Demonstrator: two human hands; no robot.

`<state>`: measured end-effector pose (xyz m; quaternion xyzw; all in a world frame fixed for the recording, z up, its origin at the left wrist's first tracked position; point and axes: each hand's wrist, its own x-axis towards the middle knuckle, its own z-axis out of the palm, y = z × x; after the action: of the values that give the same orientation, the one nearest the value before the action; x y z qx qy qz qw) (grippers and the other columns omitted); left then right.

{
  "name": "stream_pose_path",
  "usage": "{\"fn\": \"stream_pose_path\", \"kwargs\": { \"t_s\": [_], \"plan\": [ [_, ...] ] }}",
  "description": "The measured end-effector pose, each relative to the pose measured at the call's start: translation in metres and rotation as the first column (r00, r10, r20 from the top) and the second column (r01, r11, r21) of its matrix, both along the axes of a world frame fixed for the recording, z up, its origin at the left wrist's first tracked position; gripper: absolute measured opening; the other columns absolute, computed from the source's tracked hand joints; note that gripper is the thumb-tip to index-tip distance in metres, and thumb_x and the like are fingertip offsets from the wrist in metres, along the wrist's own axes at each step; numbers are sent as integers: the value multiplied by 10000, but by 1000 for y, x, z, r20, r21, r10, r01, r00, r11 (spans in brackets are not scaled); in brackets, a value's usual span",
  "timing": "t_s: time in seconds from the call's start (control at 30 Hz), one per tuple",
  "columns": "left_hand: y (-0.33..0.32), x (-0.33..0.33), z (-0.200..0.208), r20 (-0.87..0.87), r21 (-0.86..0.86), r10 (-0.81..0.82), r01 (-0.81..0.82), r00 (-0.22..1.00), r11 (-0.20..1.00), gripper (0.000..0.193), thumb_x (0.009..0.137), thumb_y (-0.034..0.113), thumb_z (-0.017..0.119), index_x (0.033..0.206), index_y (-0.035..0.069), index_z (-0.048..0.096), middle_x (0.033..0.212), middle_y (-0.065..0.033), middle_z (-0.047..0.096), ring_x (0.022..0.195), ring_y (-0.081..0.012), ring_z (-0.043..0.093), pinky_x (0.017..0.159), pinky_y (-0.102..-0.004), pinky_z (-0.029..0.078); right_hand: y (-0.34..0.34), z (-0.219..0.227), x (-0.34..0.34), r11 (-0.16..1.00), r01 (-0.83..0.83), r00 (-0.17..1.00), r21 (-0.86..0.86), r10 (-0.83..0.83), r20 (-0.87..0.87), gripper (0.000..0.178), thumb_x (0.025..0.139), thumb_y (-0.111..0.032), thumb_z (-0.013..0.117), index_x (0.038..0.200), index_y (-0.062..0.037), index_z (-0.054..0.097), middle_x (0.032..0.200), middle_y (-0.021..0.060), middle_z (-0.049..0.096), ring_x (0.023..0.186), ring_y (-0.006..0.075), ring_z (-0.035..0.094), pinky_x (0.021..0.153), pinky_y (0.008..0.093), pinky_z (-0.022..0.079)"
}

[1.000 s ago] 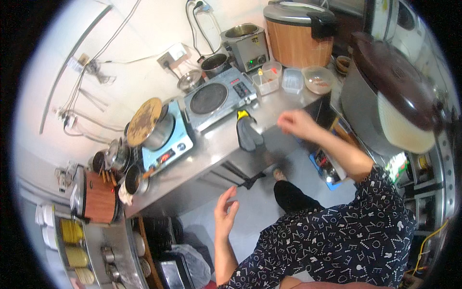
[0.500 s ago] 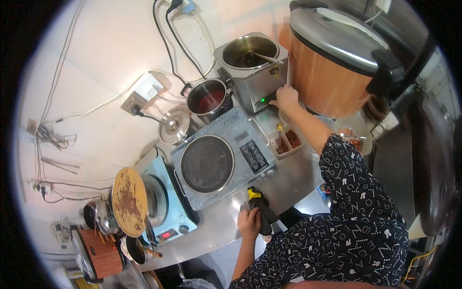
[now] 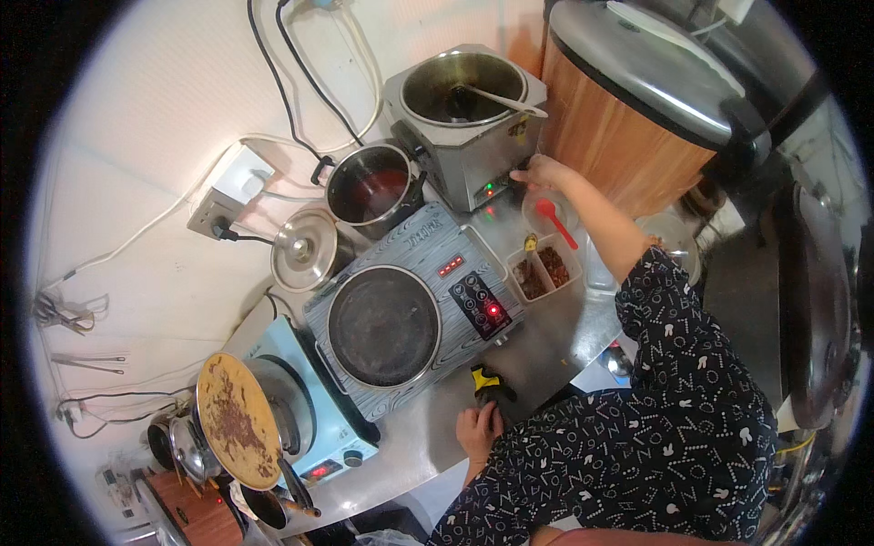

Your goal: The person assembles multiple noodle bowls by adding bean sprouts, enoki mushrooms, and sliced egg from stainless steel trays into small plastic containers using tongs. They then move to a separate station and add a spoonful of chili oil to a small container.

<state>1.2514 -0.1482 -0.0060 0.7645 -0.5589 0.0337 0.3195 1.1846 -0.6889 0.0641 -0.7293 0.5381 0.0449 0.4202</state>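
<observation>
My right hand point(image 3: 543, 172) reaches to the front corner of a square steel warmer point(image 3: 473, 168), fingers curled at its control panel beside small green and red lights. What the fingertips pinch is hidden. A ladle point(image 3: 505, 100) leans in the warmer's round pot of dark liquid. Low at the counter's front edge, my left hand point(image 3: 478, 431) is closed on a black-and-yellow handheld device point(image 3: 489, 379); its exact kind is unclear. Between the hands lies a grey wood-patterned cooker point(image 3: 401, 300) with a round black plate, its display and one panel light glowing red.
A pot of red liquid point(image 3: 369, 188) and a lidded pot point(image 3: 308, 250) stand along the wall. Left is a blue cooker point(image 3: 314, 423), overlapped by a tilted brown-stained disc point(image 3: 238, 420). A divided seasoning box point(image 3: 542, 270), red spoon point(image 3: 557, 221) and large wood-patterned cooker point(image 3: 619, 118) are right.
The view has shifted closer to the counter. The grey cooker's display and panel light now glow red, and a red light shows on the warmer. My right hand has drawn back slightly, revealing the red spoon.
</observation>
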Motion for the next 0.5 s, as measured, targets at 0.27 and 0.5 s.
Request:
{"fn": "stream_pose_path", "kwargs": {
  "t_s": [0.27,0.5],
  "plan": [
    [4,-9,-4,-211,87,58,-41,976,995,253,704,87,738,934,187,708,733,-29,487,668,-229,520,584,-349,438,14,-9,-16,926,-18,999,-377,33,35,778,763,-657,672,998,85,656,1013,242,671,992,354,649,845,432,496],
    [5,-15,5,-65,59,42,-39,997,998,284,688,79,743,950,185,717,738,-29,500,677,-237,526,590,-358,438,14,-13,-17,913,-72,997,-402,68,-24,723,758,-620,697,985,66,676,1005,245,677,991,355,657,857,437,502]
  ]
}}
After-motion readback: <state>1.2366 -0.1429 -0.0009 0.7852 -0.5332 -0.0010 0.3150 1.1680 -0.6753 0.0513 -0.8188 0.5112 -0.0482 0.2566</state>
